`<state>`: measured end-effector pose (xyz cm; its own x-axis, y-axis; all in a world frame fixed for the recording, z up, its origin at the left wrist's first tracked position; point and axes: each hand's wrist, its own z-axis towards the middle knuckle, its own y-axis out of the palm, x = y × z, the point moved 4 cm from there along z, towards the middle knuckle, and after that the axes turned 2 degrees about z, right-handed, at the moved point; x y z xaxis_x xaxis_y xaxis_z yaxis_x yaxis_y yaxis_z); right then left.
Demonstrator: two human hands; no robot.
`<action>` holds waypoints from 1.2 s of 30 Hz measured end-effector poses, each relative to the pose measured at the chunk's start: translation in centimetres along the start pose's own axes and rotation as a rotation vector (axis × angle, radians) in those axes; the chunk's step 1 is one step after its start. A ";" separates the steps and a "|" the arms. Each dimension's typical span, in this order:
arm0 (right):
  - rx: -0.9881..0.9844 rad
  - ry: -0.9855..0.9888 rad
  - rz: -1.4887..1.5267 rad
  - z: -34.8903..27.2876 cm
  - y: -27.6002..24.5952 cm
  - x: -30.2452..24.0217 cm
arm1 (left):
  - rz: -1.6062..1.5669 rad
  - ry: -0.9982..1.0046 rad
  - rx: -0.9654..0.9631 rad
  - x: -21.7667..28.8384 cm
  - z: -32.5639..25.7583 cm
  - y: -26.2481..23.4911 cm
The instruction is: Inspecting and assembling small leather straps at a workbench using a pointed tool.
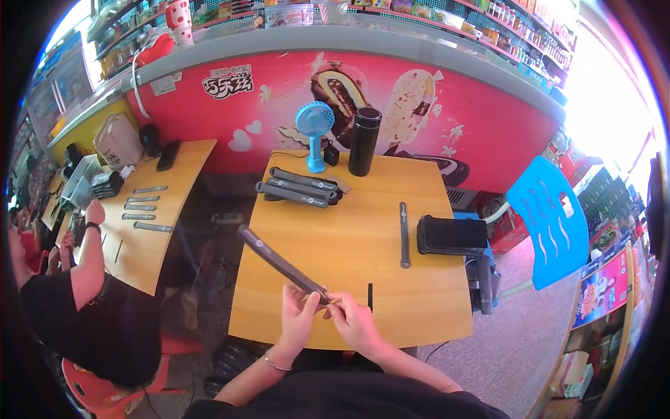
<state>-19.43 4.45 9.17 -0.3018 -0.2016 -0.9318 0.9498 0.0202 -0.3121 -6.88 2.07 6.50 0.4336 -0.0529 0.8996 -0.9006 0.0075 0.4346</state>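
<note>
Just above the near part of the wooden table (335, 255), both my hands hold one end of a long dark grey strap (278, 261). Its other end slants up toward the far left and has a rounded tip. My left hand (299, 318) pinches the strap's near end, thumb on top. Beside it, the fingers of my right hand (354, 324) are closed on the same end, where a small tan bit shows. To the right lies a short thin black strip (370, 297). A pile of similar straps (300, 188) sits farther back, and a single strap (404, 234) lies on the right.
A blue handheld fan (315, 133) and a black bottle (364, 141) stand at the table's back. At its right edge is a stack of black flat pieces (451, 235). A blue chair (548, 220) stands right. A person (91, 307) works at another table on the left.
</note>
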 end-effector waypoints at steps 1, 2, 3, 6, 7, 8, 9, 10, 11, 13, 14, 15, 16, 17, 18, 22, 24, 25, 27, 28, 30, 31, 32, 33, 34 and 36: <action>-0.001 0.028 -0.001 -0.1 0.3 0.0 | 0.005 0.003 0.004 -0.8 -0.2 -0.7; -0.002 0.022 0.005 -0.4 0.5 0.1 | 0.162 0.117 -0.014 -1.6 -0.4 -1.3; -0.013 0.009 0.022 -0.9 0.8 0.3 | 0.319 0.232 -0.032 -1.9 -0.6 -1.8; -0.046 0.011 0.026 -0.5 0.2 0.6 | 0.304 0.218 -0.074 -0.6 -0.7 -0.4; -0.078 0.048 0.020 -0.8 0.1 0.6 | 0.307 0.213 -0.079 -0.7 -1.0 -0.5; -0.077 0.046 0.020 -0.6 -0.3 0.4 | 0.317 0.153 -0.133 -0.3 -0.7 -0.7; -0.160 0.084 0.008 -0.3 -0.5 0.4 | 0.318 0.156 -0.134 -0.1 -0.6 -1.2; -0.239 0.122 -0.007 -0.1 -0.7 0.5 | 0.288 0.100 -0.196 -0.5 -0.4 -1.4; -0.232 0.120 -0.009 -0.1 -1.0 0.8 | 0.259 0.044 -0.258 -0.7 -0.2 -1.5; -0.282 0.175 0.136 0.0 -1.0 1.7 | 0.253 0.031 -0.327 -0.4 -0.1 -1.6; -0.275 0.170 0.138 0.1 -1.2 1.9 | 0.249 0.015 -0.390 -0.2 -0.2 -1.5; -0.300 0.210 0.216 0.0 -1.5 2.1 | 0.255 0.019 -0.398 0.1 -0.3 -1.3; -0.327 0.247 0.296 0.1 -1.6 2.3 | 0.269 0.006 -0.415 0.2 -0.4 -1.1; -0.321 0.239 0.301 0.3 -2.0 2.2 | 0.284 -0.007 -0.432 0.3 -0.4 -1.1; -0.365 0.242 0.270 0.3 -2.2 2.1 | 0.293 -0.003 -0.437 0.4 -0.3 -1.4; -0.431 0.223 0.244 -0.1 -2.5 1.1 | 0.260 -0.114 -0.571 0.6 -0.2 -1.9; -0.454 0.230 0.213 0.0 -2.7 1.6 | 0.302 -0.181 -0.624 0.5 -0.1 -1.8; -0.489 0.230 0.178 0.1 -2.7 1.6 | 0.237 -0.114 -0.626 0.7 0.1 -1.7; -0.478 0.225 0.097 0.4 -2.8 0.3 | 0.171 -0.049 -0.623 0.9 -0.3 -1.1; -0.457 0.211 0.011 0.6 -3.0 -0.4 | 0.116 -0.060 -0.513 1.2 -0.3 -0.7; -0.449 0.194 -0.063 0.3 -3.2 -1.9 | 0.058 -0.069 -0.406 1.3 -0.6 -0.4; -0.442 0.173 -0.134 0.4 -3.3 -2.4 | 0.058 -0.095 -0.374 1.0 -0.9 -0.6; -0.442 0.169 -0.136 0.5 -3.6 -2.4 | 0.058 -0.122 -0.340 0.8 -1.0 -0.9; -0.449 0.171 -0.193 0.5 -4.1 -2.2 | 0.058 -0.118 -0.339 0.6 -0.8 -1.2; -0.456 0.182 -0.251 0.1 -4.6 -2.1 | -0.004 -0.136 -0.283 0.3 -0.8 -1.9; -0.321 0.187 -0.078 -0.5 -5.1 -1.0 | -0.067 -0.161 -0.220 0.0 -1.1 -2.4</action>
<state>-24.02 5.01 11.65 -0.4101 -0.0333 -0.9114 0.8584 0.3236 -0.3981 -4.67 3.18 5.47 0.4662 -0.2184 0.8573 -0.8342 0.2139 0.5082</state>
